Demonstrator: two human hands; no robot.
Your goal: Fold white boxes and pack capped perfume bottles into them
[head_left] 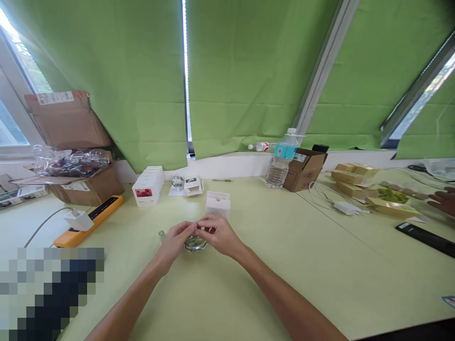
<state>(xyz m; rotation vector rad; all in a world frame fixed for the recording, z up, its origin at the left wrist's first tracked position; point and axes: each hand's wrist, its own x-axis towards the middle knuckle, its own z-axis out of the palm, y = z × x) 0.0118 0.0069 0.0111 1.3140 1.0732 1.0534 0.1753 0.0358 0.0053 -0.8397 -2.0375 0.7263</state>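
My left hand (177, 239) and my right hand (220, 234) meet at the fingertips above a small clear glass container (195, 243) on the table. Both hands are closed in a pinch, and whatever lies between the fingertips is too small to make out. The fingers hide the top of the glass. Just left of my left hand lies a small clear, greenish glass-like piece (161, 235). Behind my right hand stands an open white carton (218, 202) with its flap raised.
Farther back are a row of white boxes (147, 187), a round glass object (177, 181) on paper, a small white box (192, 184) and a pen (222, 180). A water bottle (282, 163) stands by a cardboard box (305, 170). An orange power strip (90, 222) lies left; another person's hand (444, 201) shows right.
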